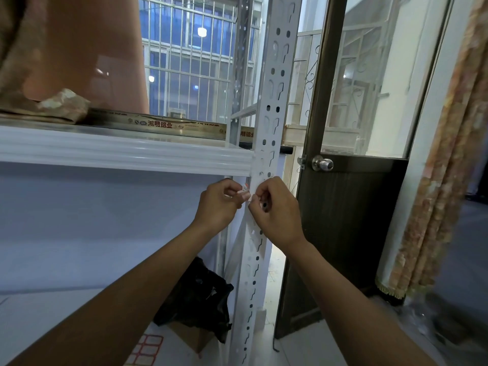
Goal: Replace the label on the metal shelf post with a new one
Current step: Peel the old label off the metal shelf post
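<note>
Blue evening light comes through a barred window (190, 62) in the upper centre of the frame, behind a white metal shelving unit. Its shelf post (274, 83), punched with rows of round holes and keyhole slots, runs from the top centre down to the bottom centre. A white shelf beam (118, 151) meets the post from the left, at mid height.

Just under that joint, at the centre of the frame, both hands come together on the label (243, 189). It is a small white scrap with red marks on it, crumpled and lifted. It sits just left of the post's front face, and its right end reaches the post's edge. The left hand (219, 204) pinches it from the left with curled fingers. The right hand (276, 207) is curled too, thumb and forefinger closed on the label's right end against the post. How much of the label sticks to the metal cannot be told.

At the lower centre a black plastic bag (198, 294) lies on the lower shelf, and a sheet of red-bordered labels (146, 348) shows at the bottom edge. To the right stands a dark brown door (351, 207) with a round metal knob (322, 163). A patterned curtain (449, 154) hangs along the right edge.
</note>
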